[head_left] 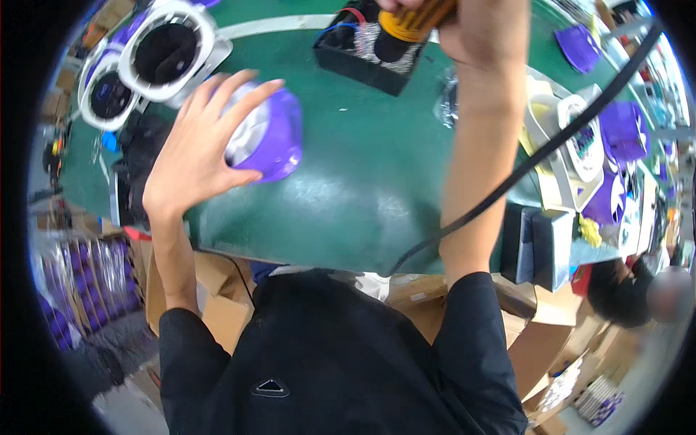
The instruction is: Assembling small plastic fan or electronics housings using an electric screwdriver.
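Observation:
My left hand (199, 141) is spread with fingers apart over a purple plastic housing (290, 141) that has a white finned part (250, 134) in its middle. Whether the fingertips touch the housing cannot be made out; both are slightly blurred. At the top edge my right hand (460, 36), partly cut off, is closed around a yellow-and-black electric screwdriver (409, 25). The tool's black nose points down into a black open box (362, 69) filled with small metal screws. The screwdriver's tip is hidden there.
White round-framed units (134, 51) stand at the left of the green table (348, 196). White and purple housings (616, 130) crowd the right side, near dark boxes (536, 243) at the front edge. A black cable (536, 156) crosses my right forearm. Another person (623, 293) is at lower right.

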{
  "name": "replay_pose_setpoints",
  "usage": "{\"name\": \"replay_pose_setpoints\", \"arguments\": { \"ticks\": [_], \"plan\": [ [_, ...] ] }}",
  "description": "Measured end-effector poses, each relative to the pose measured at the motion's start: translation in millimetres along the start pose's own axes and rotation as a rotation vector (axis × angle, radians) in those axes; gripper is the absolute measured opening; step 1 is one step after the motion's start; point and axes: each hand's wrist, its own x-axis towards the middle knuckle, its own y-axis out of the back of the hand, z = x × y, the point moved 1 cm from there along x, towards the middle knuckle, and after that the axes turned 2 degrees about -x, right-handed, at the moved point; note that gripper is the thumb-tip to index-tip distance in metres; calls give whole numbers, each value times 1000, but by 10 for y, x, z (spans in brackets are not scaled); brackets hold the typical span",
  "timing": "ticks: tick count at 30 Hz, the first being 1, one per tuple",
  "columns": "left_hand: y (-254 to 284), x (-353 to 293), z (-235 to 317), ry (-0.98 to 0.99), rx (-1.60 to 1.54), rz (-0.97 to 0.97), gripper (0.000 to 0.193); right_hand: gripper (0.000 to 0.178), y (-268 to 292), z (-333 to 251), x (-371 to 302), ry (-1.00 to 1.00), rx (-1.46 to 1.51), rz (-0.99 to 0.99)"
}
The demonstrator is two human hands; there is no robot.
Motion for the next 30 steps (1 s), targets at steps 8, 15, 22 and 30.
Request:
{"name": "replay_pose_setpoints", "arguments": {
  "ticks": [8,15,22,30],
  "plan": [
    [-596,151,-116,59,-309,346,98,54,-516,202,-186,-154,-81,35],
    [-652,249,-239,-51,-313,422,99,49,-581,307,-167,-198,-134,166],
    [-669,250,-253,-35,-277,422,99,50,-528,381,-115,-132,-136,92],
    [-675,257,-252,-37,-291,406,100,46,-506,386,-123,-115,-105,69]
  ]
}}
